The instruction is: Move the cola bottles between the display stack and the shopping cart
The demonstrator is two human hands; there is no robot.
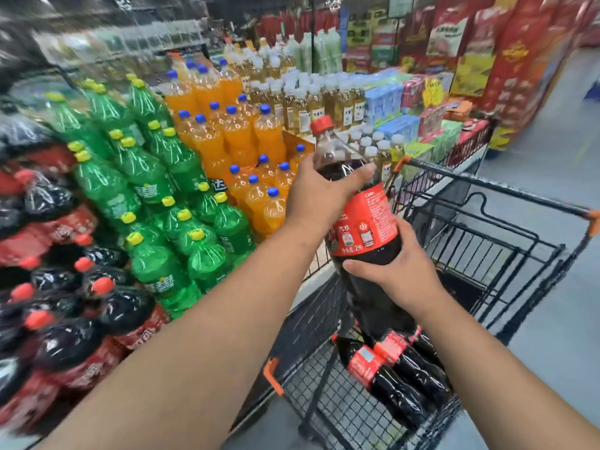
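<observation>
Cola packs in the display stack are crowding our left edge. Our left hand is gripping the cola bottle at its shoulder, and our right hand is clasping its lower body. We are holding it over the shopping cart, which is carrying two lying bottles. Bare floor is opening rightward.

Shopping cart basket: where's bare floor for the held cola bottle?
Free: mesh floor of the black wire shopping cart between its near-left wall and the two lying red-labelled cola bottles. Crowded: the near-right side, where those bottles lie.
</observation>
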